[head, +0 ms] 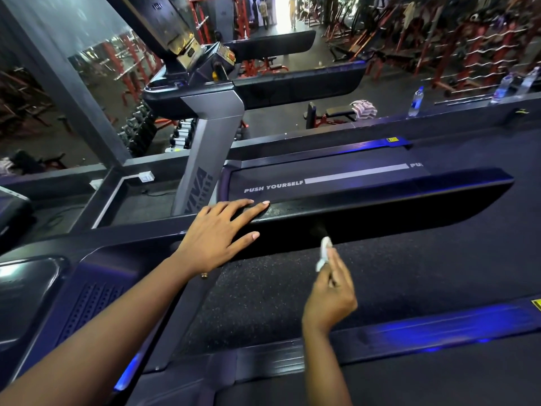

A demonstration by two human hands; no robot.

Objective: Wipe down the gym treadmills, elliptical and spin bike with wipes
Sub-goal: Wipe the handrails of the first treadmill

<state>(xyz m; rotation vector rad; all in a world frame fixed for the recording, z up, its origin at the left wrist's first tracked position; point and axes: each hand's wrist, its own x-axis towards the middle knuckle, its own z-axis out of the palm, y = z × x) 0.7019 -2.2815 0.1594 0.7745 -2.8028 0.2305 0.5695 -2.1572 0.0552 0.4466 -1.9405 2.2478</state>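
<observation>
Far left, low down, the dark console [26, 303] of the near treadmill takes up the corner, with a perforated grille beside it. Moving across, here is the left hand [218, 230], laid flat with straight, spread fingers on the black handrail [380, 200], palm down and gripping nothing. The index and middle fingertips sit on the rail's top edge. Just behind that hand rises the grey upright [205, 159] of the next treadmill, lettered VIVA. Beside its foot lies that machine's belt [292, 186], printed PUSH YOURSELF. The handrail runs on to the right, a long black bar above the speckled belt [278, 288] of the near machine.

Now the middle. The wipe [323, 253], small, white and crumpled, sits right at the lower edge of the handrail, a little to the right of the left hand. I can't tell whether it actually touches the rail. The right hand [330, 291] pinches it from below, with the fingers closed round it and pointing up toward the bar.

Farther right, a blue-lit side strip [439, 326] glows along the near deck. Up beyond the machines, a striped towel [364, 108] lies on a weight bench [336, 112]. To its right, a clear water bottle [415, 101] stands upright on a dark ledge [468, 112].
</observation>
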